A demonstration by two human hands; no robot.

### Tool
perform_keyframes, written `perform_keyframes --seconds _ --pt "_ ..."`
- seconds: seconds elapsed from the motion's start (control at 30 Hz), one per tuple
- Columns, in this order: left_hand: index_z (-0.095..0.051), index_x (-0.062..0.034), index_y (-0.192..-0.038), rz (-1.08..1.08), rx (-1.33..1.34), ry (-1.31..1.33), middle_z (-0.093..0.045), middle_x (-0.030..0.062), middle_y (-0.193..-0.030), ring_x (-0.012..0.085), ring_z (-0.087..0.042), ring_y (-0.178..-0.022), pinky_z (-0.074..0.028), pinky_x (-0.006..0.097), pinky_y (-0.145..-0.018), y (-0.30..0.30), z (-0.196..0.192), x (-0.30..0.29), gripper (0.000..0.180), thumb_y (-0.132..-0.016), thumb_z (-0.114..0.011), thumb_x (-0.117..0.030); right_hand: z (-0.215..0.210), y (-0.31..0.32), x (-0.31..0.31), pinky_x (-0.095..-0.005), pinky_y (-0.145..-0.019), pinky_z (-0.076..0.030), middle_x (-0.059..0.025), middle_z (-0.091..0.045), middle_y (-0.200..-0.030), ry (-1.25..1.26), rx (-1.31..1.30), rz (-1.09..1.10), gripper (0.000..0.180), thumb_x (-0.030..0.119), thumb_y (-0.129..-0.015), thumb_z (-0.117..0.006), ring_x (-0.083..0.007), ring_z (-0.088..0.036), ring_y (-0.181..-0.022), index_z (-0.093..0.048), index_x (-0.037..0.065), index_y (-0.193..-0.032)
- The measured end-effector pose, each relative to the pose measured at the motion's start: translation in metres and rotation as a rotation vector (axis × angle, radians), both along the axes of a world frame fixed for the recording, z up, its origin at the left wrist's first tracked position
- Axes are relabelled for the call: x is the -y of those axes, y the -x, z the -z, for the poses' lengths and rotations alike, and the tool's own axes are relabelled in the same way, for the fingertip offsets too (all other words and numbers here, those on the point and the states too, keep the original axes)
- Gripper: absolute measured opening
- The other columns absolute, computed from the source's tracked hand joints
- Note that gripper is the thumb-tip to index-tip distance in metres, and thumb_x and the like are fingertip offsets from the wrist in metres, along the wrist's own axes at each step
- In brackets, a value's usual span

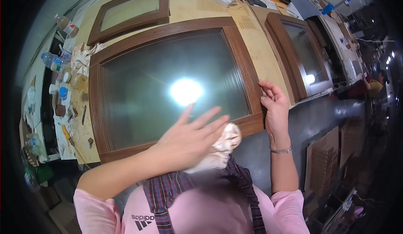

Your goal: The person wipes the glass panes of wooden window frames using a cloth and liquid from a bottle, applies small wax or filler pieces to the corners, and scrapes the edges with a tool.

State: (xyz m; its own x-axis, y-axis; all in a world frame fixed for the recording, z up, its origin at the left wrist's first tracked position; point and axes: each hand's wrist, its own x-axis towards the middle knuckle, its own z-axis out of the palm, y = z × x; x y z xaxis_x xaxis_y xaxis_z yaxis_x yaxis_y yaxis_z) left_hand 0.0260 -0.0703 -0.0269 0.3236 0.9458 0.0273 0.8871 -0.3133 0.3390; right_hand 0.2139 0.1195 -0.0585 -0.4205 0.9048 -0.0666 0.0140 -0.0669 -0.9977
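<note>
A large brown wooden frame with a glass pane (163,74) lies in front of me, its near edge close to my body. My left hand (184,139) is over the frame's near rail, fingers spread and slightly blurred. A crumpled white cloth (218,150) with brownish stains shows beneath that palm, apparently held by the thumb side, which is hidden. At the right side of the frame, my right hand (275,104) grips the outer edge (254,81) with bent fingers and thumb.
Behind lies a smaller glazed frame (130,11); another frame (300,53) rests to the right. Bottles (54,62), stained rags (82,55) and a yellow-handled tool (66,135) line the left side. Cardboard (323,162) stands lower right. Another person (371,85) is far right.
</note>
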Motion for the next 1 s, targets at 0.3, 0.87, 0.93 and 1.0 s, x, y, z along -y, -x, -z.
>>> perform_keyframes --seconds 0.3,0.87,0.93,1.0 --pt "-0.062 -0.0018 -0.124 0.078 0.092 -0.084 -0.053 0.015 -0.144 0.0298 -0.045 -0.139 -0.037 0.056 -0.11 0.002 0.004 -0.008 0.045 -0.082 -0.069 -0.014 0.006 0.004 0.001 -0.0266 -0.103 -0.043 -0.0089 -0.065 -0.118 -0.05 0.065 0.017 0.044 -0.018 -0.08 -0.045 -0.0161 -0.06 -0.114 -0.061 -0.007 -0.12" --pt "-0.061 -0.0008 -0.117 -0.259 0.194 -0.331 -0.067 0.0139 -0.099 0.0341 -0.063 -0.085 -0.053 0.043 -0.078 0.037 0.009 -0.039 0.042 -0.076 -0.065 -0.001 0.014 0.013 0.008 -0.029 -0.1 -0.045 -0.0189 -0.065 -0.125 -0.163 0.115 0.038 0.024 -0.008 -0.087 -0.052 -0.0187 -0.061 -0.113 -0.065 -0.006 -0.107" --pt "-0.053 -0.0013 -0.133 -0.33 0.163 -0.366 -0.062 0.02 -0.119 0.0363 -0.06 -0.093 -0.052 0.044 -0.079 0.037 0.003 -0.072 0.056 -0.079 -0.064 -0.002 0.014 0.013 0.009 -0.0283 -0.099 -0.046 -0.0181 -0.065 -0.125 -0.151 0.102 0.048 0.024 -0.008 -0.087 -0.052 -0.0176 -0.061 -0.113 -0.065 -0.006 -0.107" --pt "-0.053 -0.006 -0.136 -0.194 0.061 -0.322 -0.051 0.0213 -0.14 0.0373 -0.057 -0.104 -0.05 0.045 -0.089 0.005 -0.002 -0.095 0.053 -0.084 -0.062 -0.008 0.014 0.012 0.009 -0.0269 -0.096 -0.047 -0.0163 -0.065 -0.125 -0.133 0.115 0.036 0.024 -0.009 -0.087 -0.052 -0.0156 -0.061 -0.111 -0.064 -0.007 -0.108"
